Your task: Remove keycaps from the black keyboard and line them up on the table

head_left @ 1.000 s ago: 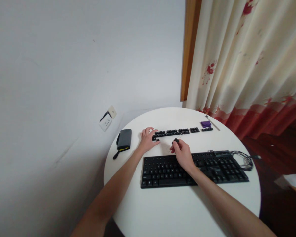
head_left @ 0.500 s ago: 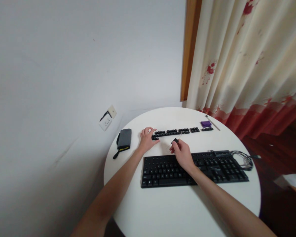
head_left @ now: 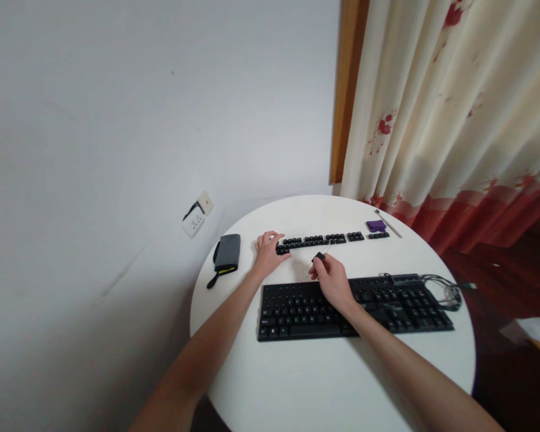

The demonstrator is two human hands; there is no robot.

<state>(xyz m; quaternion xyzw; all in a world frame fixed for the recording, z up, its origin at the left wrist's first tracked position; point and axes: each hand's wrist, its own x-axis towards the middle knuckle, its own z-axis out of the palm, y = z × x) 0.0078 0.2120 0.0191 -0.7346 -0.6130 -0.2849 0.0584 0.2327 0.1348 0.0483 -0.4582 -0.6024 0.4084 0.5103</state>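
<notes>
My left hand (head_left: 267, 254) rests on the table at the left end of the rows of loose black keycaps (head_left: 314, 241). Its thumb and fingers are spread around the end keycaps, and some fingertips touch them. My right hand (head_left: 333, 278) pinches a keycap puller (head_left: 318, 257), with a small black handle and thin wires sticking out on both sides. It is held just above the table, in front of the keycaps. Beneath my right wrist lies a black keyboard (head_left: 303, 331), partly covered by the hand and forearm; its upper rows look bare of caps.
On the left of the round white table (head_left: 270, 384) lies a grey zip pouch (head_left: 227, 252) with a strap. A purple cloth (head_left: 376, 226) and a thin brush (head_left: 389, 224) are at the back right. The coiled cable (head_left: 450, 295) hangs near the right edge. A wall socket (head_left: 193, 222) is at left.
Both hands stay almost in the same place. The keycap puller in my right hand has shifted very slightly, and the view has moved a touch.
</notes>
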